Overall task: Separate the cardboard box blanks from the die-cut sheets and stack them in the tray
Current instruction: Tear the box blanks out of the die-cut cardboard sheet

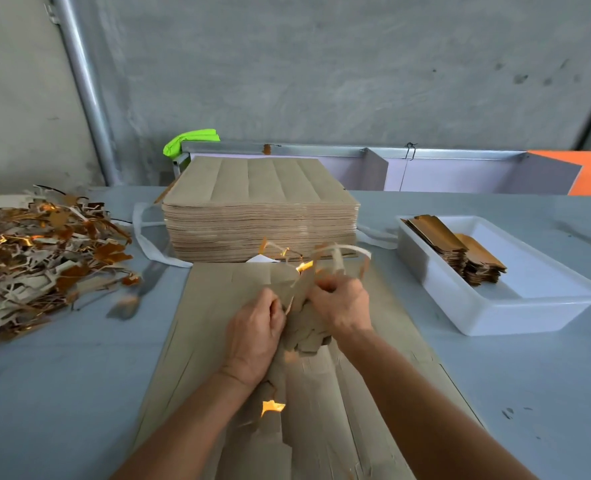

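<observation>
Brown die-cut sheet (217,341) lies flat at centre; both hands over it. Left hand (256,330) and right hand (342,303) both curled, gripping a crumpled bundle of blanks and trim (304,327). Tall sheet stack (259,209) at 12 o'clock. White tray (488,306) at 3 o'clock holds stacked blanks (460,251). Scrap pile (41,251) at 9 o'clock.

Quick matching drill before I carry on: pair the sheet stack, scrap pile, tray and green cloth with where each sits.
Things:
1. stack of die-cut sheets
2. scrap pile
3. white tray
4. green cloth

Places:
A. table's left side
B. behind the stack, by the metal rail
C. table's right side, holding blanks
D. centre, beyond the hands

Pairs: 1-D, 2-A, 3-C, 4-B
</observation>
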Demonstrator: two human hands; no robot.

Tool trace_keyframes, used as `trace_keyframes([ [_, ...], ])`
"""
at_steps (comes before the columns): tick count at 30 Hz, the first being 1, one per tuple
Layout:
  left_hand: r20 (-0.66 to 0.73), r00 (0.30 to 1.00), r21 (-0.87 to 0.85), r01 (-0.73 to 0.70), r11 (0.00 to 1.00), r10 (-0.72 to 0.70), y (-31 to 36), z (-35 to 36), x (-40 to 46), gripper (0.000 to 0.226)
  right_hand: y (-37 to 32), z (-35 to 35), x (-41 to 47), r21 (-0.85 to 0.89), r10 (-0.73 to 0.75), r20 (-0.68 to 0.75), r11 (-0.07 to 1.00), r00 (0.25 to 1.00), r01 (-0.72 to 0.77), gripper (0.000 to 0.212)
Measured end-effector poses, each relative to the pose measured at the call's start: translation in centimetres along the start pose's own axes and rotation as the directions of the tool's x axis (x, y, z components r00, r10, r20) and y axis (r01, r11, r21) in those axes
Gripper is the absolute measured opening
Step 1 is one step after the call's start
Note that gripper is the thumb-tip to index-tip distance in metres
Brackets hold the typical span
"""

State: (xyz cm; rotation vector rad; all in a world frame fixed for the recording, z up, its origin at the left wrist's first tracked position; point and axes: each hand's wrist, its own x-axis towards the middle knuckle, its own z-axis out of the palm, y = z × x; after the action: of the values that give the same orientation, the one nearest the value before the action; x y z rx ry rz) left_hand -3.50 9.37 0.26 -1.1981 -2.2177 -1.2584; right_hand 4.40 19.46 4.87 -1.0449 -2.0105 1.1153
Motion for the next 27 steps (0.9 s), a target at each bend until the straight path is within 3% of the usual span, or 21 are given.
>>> trace_keyframes([
  [2,-0.097,0.987,-0.073,0.118,0.990,-0.125,-0.2,0.2,0.2,0.021,1.1,-0.4,0.4,0.036,0.123,-0.027,0.992,0.992,-0.122,0.013],
  [4,-0.197,0.931,-0.165,0.278,0.946,-0.308,-0.7,0.2,0.9,0.017,2.3,-1.0,0.6,0.073,0.222,-0.030,0.973,0.975,-0.219,0.013],
  [7,-0.188,0.870,-0.292,0.394,0.871,-0.457,-1.6,0.3,1.7,0.012,3.6,-1.9,0.4,0.191,0.296,0.018,0.937,0.955,-0.294,0.006],
  [10,-0.045,0.885,-0.420,0.405,0.812,-0.464,-2.0,0.5,1.2,0.018,3.9,-2.7,0.3,0.206,0.297,0.138,0.925,0.945,-0.320,0.010],
  [14,-0.012,0.901,-0.468,0.378,0.799,-0.433,-2.3,0.8,0.7,0.019,3.4,-3.7,1.4,0.350,0.317,0.276,0.846,0.907,-0.402,0.020],
  [16,-0.009,0.915,-0.466,0.354,0.811,-0.404,-2.1,1.0,0.8,0.022,3.3,-4.0,2.4,0.382,0.323,0.273,0.828,0.906,-0.410,0.027],
  [20,-0.020,0.929,-0.455,0.321,0.831,-0.370,-2.0,1.4,1.0,0.023,2.6,-2.9,3.5,0.297,0.298,0.262,0.880,0.918,-0.370,0.014],
  [27,-0.014,0.932,-0.444,0.320,0.837,-0.363,-2.1,1.7,1.1,0.019,2.4,0.2,3.9,0.473,0.437,0.298,0.704,0.848,-0.530,0.028],
])
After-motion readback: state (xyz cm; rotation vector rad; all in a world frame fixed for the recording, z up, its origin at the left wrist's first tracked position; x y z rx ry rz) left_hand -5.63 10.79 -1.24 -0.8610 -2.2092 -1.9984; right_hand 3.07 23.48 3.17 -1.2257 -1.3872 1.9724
